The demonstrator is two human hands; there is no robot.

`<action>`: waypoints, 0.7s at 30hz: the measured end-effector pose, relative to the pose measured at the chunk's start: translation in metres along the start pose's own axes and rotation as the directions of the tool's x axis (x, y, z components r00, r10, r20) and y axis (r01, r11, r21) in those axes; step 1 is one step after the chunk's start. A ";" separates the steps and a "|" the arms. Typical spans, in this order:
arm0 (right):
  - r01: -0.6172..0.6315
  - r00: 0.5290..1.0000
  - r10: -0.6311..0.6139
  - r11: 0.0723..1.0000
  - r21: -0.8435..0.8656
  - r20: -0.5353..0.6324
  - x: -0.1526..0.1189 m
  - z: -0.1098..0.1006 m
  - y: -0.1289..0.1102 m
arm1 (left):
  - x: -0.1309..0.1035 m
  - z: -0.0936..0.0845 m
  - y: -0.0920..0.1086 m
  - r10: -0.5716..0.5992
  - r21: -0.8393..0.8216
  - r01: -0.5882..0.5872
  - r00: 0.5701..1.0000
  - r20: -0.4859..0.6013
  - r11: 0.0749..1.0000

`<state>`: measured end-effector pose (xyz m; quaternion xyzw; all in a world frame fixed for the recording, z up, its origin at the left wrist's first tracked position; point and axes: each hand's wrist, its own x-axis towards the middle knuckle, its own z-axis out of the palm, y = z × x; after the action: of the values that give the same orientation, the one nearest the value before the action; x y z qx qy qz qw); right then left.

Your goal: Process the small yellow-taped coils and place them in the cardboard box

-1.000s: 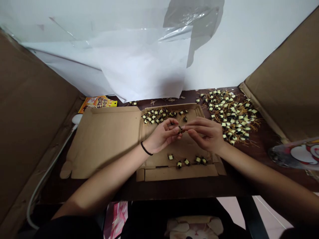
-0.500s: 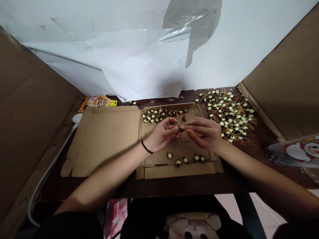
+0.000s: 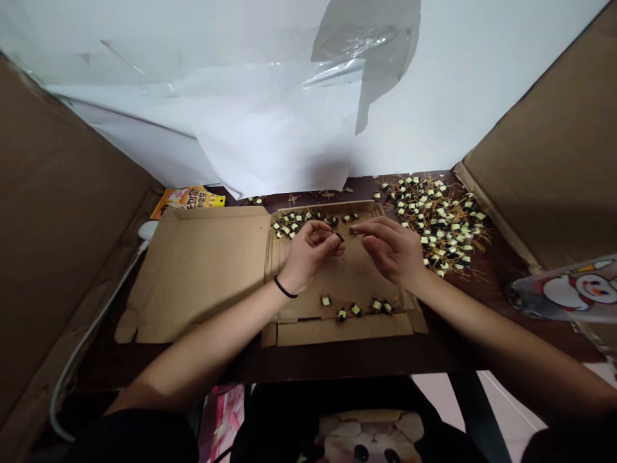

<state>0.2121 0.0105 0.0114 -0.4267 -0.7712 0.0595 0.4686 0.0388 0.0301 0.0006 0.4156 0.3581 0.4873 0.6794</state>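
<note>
My left hand (image 3: 311,252), a dark band on its wrist, pinches a small dark coil (image 3: 340,237) with thin wire leads between thumb and fingers. Just to the right is my right hand (image 3: 393,249), its fingers stretched out and thumb apart, with nothing clearly seen in it. Both hands are above the right half of an opened cardboard box (image 3: 299,331). A group of small black coils with pale yellow tops (image 3: 292,225) lies along the box's back edge. Several more coils (image 3: 355,310) lie apart near its front edge.
A large heap of similar coils (image 3: 438,222) with copper-coloured wires lies right of the box. A yellow-orange packet (image 3: 190,196) and a white cable (image 3: 96,321) are at left. A printed clear bag or cup (image 3: 573,289) lies at far right. Cardboard walls (image 3: 549,141) flank the table.
My right hand has drawn apart from the coil, its fingers lifting slightly. My left hand keeps the coil, moved a little left and up. The view has shifted slightly.
</note>
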 end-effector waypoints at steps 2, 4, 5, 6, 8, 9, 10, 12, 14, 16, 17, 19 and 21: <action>-0.009 1.000 0.009 1.000 -0.020 0.028 0.000 0.002 -0.001 | 0.000 0.001 -0.001 0.021 0.030 -0.021 1.000 -0.006 0.999; 0.014 0.999 -0.013 0.999 -0.031 0.045 0.000 0.005 -0.001 | -0.001 0.001 -0.001 0.034 0.044 -0.033 0.999 -0.009 0.998; 0.034 0.999 -0.032 0.999 -0.034 0.042 0.000 0.007 0.000 | -0.001 0.001 -0.002 0.036 0.046 -0.035 0.999 -0.010 0.998; 0.056 0.998 -0.055 0.998 -0.038 0.034 -0.001 0.008 0.001 | 0.000 0.001 -0.002 0.038 0.047 -0.038 0.999 -0.009 0.998; 0.105 0.994 -0.105 0.993 -0.056 0.015 -0.002 0.009 0.003 | 0.000 0.001 -0.003 0.042 0.050 -0.042 0.999 0.004 0.998; 0.130 0.992 -0.129 0.989 -0.071 0.009 -0.003 0.010 0.004 | 0.000 0.001 -0.003 0.046 0.056 -0.046 0.999 0.009 0.997; 0.156 0.988 -0.156 0.984 -0.089 0.008 -0.003 0.010 0.005 | 0.000 0.001 -0.003 0.049 0.066 -0.050 0.999 0.015 0.997; 0.203 0.979 -0.203 0.969 -0.138 0.012 -0.004 0.009 0.007 | 0.001 0.002 -0.004 0.058 0.093 -0.059 0.998 0.015 0.994; 0.245 0.969 -0.246 0.949 -0.198 0.019 -0.004 0.009 0.007 | 0.000 0.003 -0.005 0.065 0.116 -0.066 0.998 0.013 0.991; 0.277 0.960 -0.276 0.929 -0.246 0.036 -0.003 0.009 0.007 | -0.001 0.004 -0.006 0.075 0.128 -0.075 0.997 0.001 0.989; 0.295 0.955 -0.292 0.919 -0.261 0.050 -0.003 0.009 0.007 | -0.002 0.004 -0.006 0.087 0.133 -0.085 0.996 -0.009 0.987; 0.346 0.938 -0.339 0.897 -0.276 0.075 -0.002 0.010 0.009 | -0.002 0.005 -0.007 0.113 0.142 -0.108 0.993 -0.031 0.984; 0.408 0.912 -0.401 0.869 -0.281 0.087 -0.001 0.010 0.011 | -0.003 0.005 -0.008 0.135 0.144 -0.127 0.990 -0.044 0.981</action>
<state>0.2113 0.0198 0.0002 -0.3197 -0.8495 -0.1493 0.3923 0.0453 0.0251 -0.0043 0.4719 0.3816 0.5155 0.6050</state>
